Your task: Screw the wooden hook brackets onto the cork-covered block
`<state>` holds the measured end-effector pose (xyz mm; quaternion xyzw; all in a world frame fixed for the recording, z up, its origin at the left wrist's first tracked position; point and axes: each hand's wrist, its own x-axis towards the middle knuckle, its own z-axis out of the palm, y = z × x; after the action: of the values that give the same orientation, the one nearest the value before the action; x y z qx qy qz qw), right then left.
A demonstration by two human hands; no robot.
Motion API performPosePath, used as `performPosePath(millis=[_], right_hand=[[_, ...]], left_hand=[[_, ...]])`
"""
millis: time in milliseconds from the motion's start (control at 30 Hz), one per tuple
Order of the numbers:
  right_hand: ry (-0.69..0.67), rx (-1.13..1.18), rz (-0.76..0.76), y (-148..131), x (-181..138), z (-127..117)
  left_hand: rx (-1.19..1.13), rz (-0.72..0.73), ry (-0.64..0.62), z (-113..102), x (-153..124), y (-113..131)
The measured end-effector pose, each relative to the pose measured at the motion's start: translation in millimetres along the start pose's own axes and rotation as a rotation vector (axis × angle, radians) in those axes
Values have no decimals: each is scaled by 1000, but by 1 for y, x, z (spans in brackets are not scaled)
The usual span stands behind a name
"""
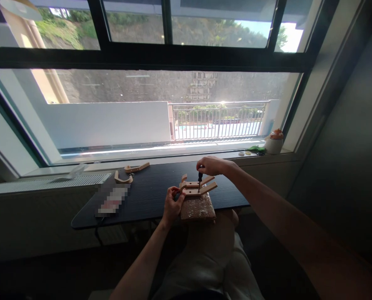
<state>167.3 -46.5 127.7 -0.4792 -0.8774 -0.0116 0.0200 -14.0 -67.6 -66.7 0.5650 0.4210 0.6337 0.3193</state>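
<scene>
My right hand (212,166) is closed around the dark handle of a screwdriver (200,176). The screwdriver stands upright, its tip at a hole in the nearer bent wooden piece (191,192). Behind that lies a similar wooden piece (192,183), and both have upturned ends. With thumb and fingers, my left hand (172,204) grips the left end of the nearer wooden piece. Both pieces rest on a brown block with a shiny, wrapped-looking surface (198,208), which juts over the table's front edge above my lap.
On the dark table (161,179), a wooden hook (123,178) and another bent wooden piece (137,168) lie at the left, with small metal bits (131,174) beside them. A blurred-out flat item (113,201) is nearer. A white pot (274,143) stands on the windowsill.
</scene>
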Motion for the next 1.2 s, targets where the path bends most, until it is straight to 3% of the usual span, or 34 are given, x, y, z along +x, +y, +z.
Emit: performPosePath(millis=[300, 633, 967, 1200], right_hand=[[90, -109, 56, 2, 7, 20], [56, -47, 14, -2, 1, 3], [128, -88, 31, -5, 9, 18], [131, -104, 47, -12, -2, 14]], left_hand=[[13, -3, -4, -1, 0, -2], [6, -8, -16, -1, 0, -3], [16, -8, -15, -1, 1, -4], [-3, -14, -10, 0, 0, 2]])
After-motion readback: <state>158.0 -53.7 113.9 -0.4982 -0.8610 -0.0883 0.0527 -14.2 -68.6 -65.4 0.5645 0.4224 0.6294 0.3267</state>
